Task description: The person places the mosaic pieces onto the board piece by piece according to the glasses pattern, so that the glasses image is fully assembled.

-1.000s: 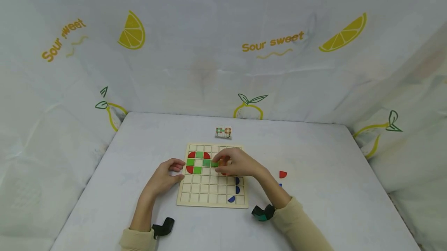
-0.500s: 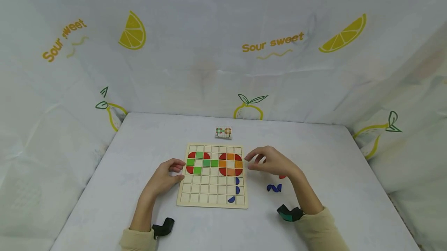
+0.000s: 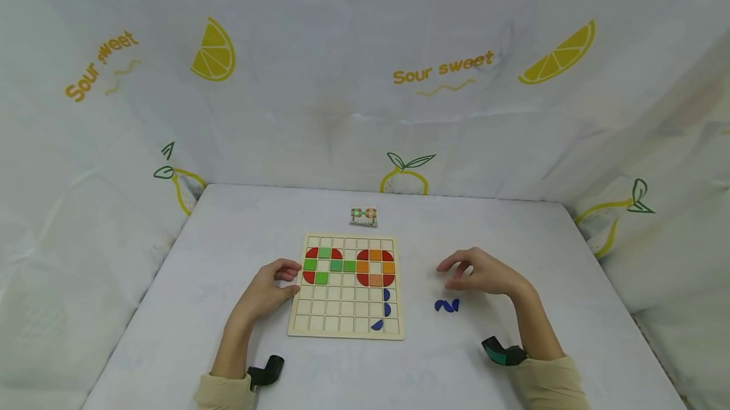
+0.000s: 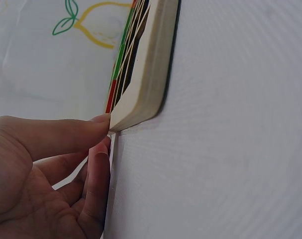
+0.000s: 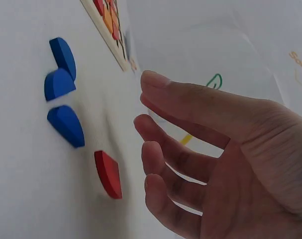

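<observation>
A wooden grid board [image 3: 342, 310] lies on the table. Red and green pieces form a group at its upper left, red and orange ones a ring at its upper right. Blue half-round pieces [image 3: 387, 310] sit at its lower right. My left hand [image 3: 268, 286] touches the board's left edge with spread thumb and fingers; in the left wrist view the thumb [image 4: 66, 135] lies against that edge. Right of the board my right hand [image 3: 485, 272] hovers with loosely bent fingers, holding nothing. Close below it is a red quarter-round piece [image 5: 109, 175], hidden in the head view.
Three loose blue half-round pieces [image 3: 447, 305] lie on the table right of the board. A small card with a coloured pattern [image 3: 364, 215] is behind the board. White cloth with lemon prints hangs at the table's back and sides.
My right hand has moved from over the board rightward to above the loose red piece, uncovering the red and orange ring. My left hand has stayed at the board's edge.
</observation>
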{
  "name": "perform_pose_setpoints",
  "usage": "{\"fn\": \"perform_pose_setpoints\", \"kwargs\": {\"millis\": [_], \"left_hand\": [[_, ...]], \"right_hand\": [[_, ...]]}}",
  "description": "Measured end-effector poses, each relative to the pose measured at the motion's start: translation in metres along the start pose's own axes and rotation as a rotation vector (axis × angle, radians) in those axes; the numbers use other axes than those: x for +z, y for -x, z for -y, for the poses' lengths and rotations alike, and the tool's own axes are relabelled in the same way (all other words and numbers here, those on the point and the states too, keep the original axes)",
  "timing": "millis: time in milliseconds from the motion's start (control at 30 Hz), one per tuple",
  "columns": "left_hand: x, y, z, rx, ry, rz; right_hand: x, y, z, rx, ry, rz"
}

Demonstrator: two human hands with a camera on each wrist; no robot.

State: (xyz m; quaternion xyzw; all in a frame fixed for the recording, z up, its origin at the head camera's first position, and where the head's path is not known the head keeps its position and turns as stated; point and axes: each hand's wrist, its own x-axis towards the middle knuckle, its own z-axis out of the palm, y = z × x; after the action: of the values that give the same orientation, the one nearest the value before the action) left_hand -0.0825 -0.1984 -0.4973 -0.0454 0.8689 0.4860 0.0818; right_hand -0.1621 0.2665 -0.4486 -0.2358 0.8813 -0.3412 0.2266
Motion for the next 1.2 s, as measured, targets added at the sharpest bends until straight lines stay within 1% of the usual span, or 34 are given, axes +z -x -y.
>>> {"fn": "perform_pose_setpoints", "kwargs": {"millis": [200,433,633,1000,1200], "left_hand": [[0.000,-0.001,0.001,0.008,-0.011,0.000],[0.000,-0.002,0.002,0.004,-0.004,0.000],[0.000,-0.001,0.002,0.000,0.000,0.000],[0.000,0.000,0.001,-0.001,0.001,-0.002],[0.000,0.000,0.000,0.000,0.001,-0.003]], "right_hand": [[-0.004,0.009,-0.023,0.008,-0.036,-0.017],[-0.003,0.014,-0.036,0.013,-0.070,-0.021],[-0.002,0.013,-0.042,-0.011,-0.066,-0.043],[-0.002,0.013,-0.047,-0.019,-0.085,-0.052],[-0.002,0.013,-0.048,-0.028,-0.061,-0.061]]}}
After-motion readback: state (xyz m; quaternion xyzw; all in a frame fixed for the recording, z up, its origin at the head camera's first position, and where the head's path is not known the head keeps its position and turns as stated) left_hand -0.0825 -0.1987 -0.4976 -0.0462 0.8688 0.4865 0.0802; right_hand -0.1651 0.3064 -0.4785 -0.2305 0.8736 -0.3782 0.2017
